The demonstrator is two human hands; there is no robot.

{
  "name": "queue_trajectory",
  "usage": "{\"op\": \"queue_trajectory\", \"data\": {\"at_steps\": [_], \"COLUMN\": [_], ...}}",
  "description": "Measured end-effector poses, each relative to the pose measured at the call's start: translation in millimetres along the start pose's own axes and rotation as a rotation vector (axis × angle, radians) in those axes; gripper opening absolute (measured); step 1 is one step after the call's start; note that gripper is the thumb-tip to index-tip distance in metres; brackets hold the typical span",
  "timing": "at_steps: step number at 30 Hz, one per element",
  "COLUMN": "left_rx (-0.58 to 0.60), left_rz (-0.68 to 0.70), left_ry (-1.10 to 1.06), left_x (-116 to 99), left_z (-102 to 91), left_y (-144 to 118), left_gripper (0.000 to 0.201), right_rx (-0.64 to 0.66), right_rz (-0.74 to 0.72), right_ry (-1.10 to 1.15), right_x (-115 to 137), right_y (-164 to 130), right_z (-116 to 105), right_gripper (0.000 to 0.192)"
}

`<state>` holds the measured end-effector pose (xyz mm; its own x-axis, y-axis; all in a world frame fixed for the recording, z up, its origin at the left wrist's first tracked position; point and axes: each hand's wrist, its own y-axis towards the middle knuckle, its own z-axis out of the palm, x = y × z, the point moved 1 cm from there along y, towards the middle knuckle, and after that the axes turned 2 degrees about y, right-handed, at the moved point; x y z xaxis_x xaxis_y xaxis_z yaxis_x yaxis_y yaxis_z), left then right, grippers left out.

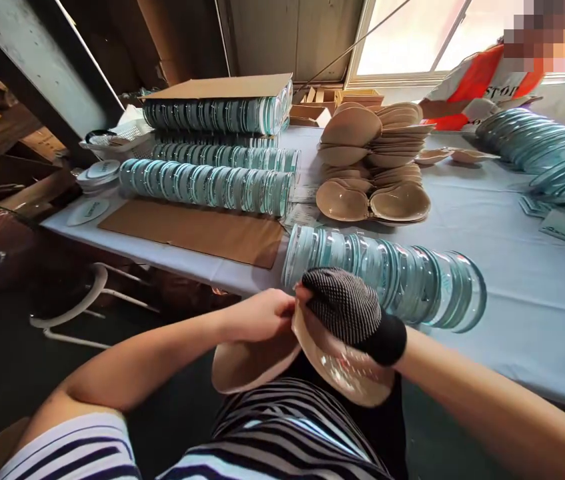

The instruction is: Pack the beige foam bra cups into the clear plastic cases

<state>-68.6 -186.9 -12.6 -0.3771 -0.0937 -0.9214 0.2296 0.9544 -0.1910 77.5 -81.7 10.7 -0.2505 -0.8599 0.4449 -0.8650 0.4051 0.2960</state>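
A beige stick-on bra (349,373) hangs between my hands, close to my striped shirt; one cup is glossy and catches the light. My bare left hand (262,317) pinches it near the middle, where the two cups meet. On the other side, my right hand (345,303), in a black glove with pale dots, is closed over the top of the glossy cup. The clasp area is covered by my fingers. Just beyond my right hand lies a row of round clear plastic cases (387,277) standing on edge. Farther back, more beige bras (397,200) are piled up.
More rows of round cases (207,187) lie at the back left, one under cardboard. A flat brown cardboard sheet (192,230) rests along the table edge. Teal-tinted cases (557,157) lean at the right. Across the white-covered table (527,307) is a person in an orange-and-white top (487,83).
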Motion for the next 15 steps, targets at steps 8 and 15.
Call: {"op": "queue_trajectory", "data": {"at_steps": [8, 15], "left_rx": [0.098, 0.232], "left_rz": [-0.007, 0.013], "left_ry": [-0.357, -0.077], "left_x": [-1.0, -27.7], "left_z": [-14.0, -23.2], "left_y": [-14.6, 8.2], "left_gripper": [0.028, 0.035], "right_rx": [0.265, 0.744], "right_rz": [-0.014, 0.252], "right_ry": [0.281, 0.971], "right_x": [-19.7, -8.7], "right_y": [13.7, -10.2], "right_z": [-15.7, -8.2], "right_gripper": [0.027, 0.043]}}
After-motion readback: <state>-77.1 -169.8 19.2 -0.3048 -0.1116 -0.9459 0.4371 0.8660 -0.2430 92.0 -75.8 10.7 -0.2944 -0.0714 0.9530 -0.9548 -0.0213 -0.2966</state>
